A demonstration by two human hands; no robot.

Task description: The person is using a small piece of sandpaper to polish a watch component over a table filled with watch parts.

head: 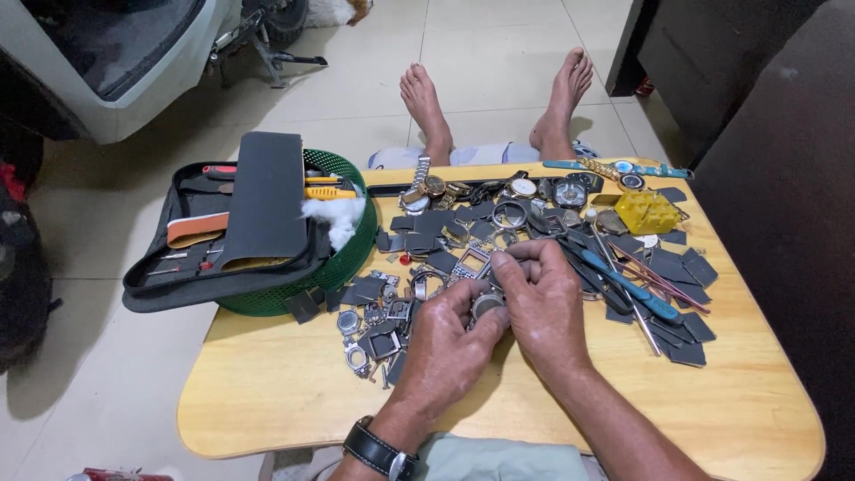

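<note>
1. Hands meet over the middle of the wooden table (267, 392). The left hand (445, 343) and the right hand (543, 298) close together on one small round watch case (486, 305).
2. Left hand: fingers (472, 312) curled around the case from below and from the near side, grasping it. A dark wristwatch (378, 450) sits on this wrist.
3. Right hand: fingertips (509, 261) bent down and pinched at the far upper edge of the case. Whether they grip the case itself or a small part on it cannot be told.
4. Position: the case lies between the two palms, just above the tabletop, nearer the left hand, which cradles it.
5. Orientation: its round face appears turned up toward the camera. No long axis can be made out; most of the body is hidden by fingers.
6. Surroundings: dark flat pieces (677, 267) and loose watch parts (374, 330) lie scattered beyond the hands. A blue-handled tool (623, 285) rests to the right, and a green basket (347, 258) with a tool case (214, 240) to the left.
</note>
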